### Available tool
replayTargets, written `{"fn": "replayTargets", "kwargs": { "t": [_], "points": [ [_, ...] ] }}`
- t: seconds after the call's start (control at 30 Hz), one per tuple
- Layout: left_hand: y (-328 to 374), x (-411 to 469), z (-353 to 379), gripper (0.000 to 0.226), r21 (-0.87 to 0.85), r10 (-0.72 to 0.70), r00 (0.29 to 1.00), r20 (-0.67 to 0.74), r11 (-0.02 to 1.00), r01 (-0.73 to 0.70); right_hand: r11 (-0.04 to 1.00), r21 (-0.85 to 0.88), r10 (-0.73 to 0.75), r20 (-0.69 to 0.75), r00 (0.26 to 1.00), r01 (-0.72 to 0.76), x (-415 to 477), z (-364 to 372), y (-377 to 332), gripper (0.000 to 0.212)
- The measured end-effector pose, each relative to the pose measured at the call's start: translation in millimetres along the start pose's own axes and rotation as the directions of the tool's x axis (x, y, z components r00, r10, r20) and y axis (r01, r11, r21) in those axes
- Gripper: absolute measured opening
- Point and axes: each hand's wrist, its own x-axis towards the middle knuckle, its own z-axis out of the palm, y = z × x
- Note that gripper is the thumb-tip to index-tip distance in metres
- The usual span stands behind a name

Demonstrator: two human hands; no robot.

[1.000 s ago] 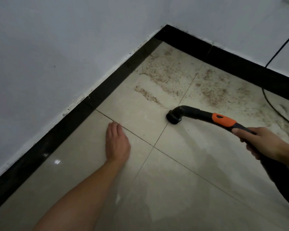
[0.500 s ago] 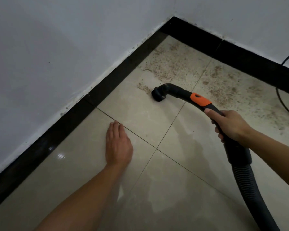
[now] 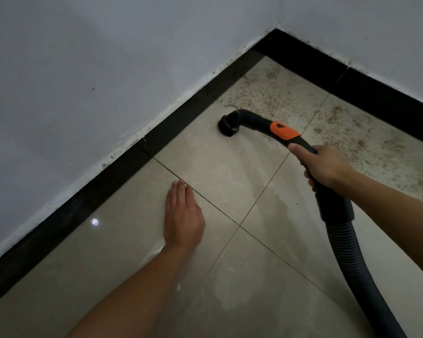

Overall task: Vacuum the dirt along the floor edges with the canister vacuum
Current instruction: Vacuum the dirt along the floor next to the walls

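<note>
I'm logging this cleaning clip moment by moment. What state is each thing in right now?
nozzle: mouth down on the tile, at the near edge of the dirt
handle: gripped by the right hand
hose: attached, trailing off bottom right
left hand: flat, palm down on the floor
dirt: scattered across the corner, not picked up
near tiles: glossy, no dirt visible
</note>
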Motion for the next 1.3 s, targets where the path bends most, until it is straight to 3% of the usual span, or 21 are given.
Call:
{"fn": "replayTargets", "kwargs": {
  "t": [0.2,0.4,0.57,0.8,0.93,1.07,1.17,1.3],
  "points": [
    [-0.8,0.4,0.8,0.055,-0.086,0.013,0.999,-0.041,0.996,-0.016,0.999,-0.001,-0.042,0.032,0.999,0.042,7.7,28.7,-15.6,0.055],
    [-3.1,-0.2,-1.0,0.051,-0.127,0.036,0.998,-0.052,0.991,-0.042,1.000,-0.014,-0.010,0.061,0.998,0.011,-25.2,-5.5,23.2,0.056],
    [-23.0,-15.0,-15.5,0.032,-0.189,0.095,0.993,-0.066,0.976,-0.105,0.996,-0.087,0.015,0.157,0.987,-0.001,-69.5,-21.0,47.4,0.057],
    [-90.3,-54.5,-49.6,0.046,-0.093,-0.082,0.994,-0.070,0.993,0.076,0.991,-0.090,-0.077,0.236,0.969,0.101,-99.4,38.1,18.1,0.052],
    [-91.2,-59.3,-55.1,0.050,-0.050,-0.082,0.996,-0.038,0.996,0.080,0.972,-0.149,-0.130,0.308,0.943,0.182,-107.7,60.4,-3.4,0.058],
    [-90.5,-58.6,-54.6,0.052,-0.048,-0.101,0.995,-0.001,0.994,0.101,0.948,-0.268,-0.090,0.290,0.953,0.171,-101.4,13.8,10.1,0.052],
    [-91.4,-57.0,-53.2,0.052,-0.026,-0.089,0.996,0.022,0.996,0.089,0.912,-0.395,-0.027,0.205,0.978,0.108,-102.0,-40.6,46.1,0.036],
    [-86.0,-49.9,-50.7,0.052,-0.008,-0.071,0.997,0.028,0.997,0.072,0.883,-0.469,0.083,0.218,0.972,0.030,-118.6,-84.2,93.4,0.022]
  ]
}}
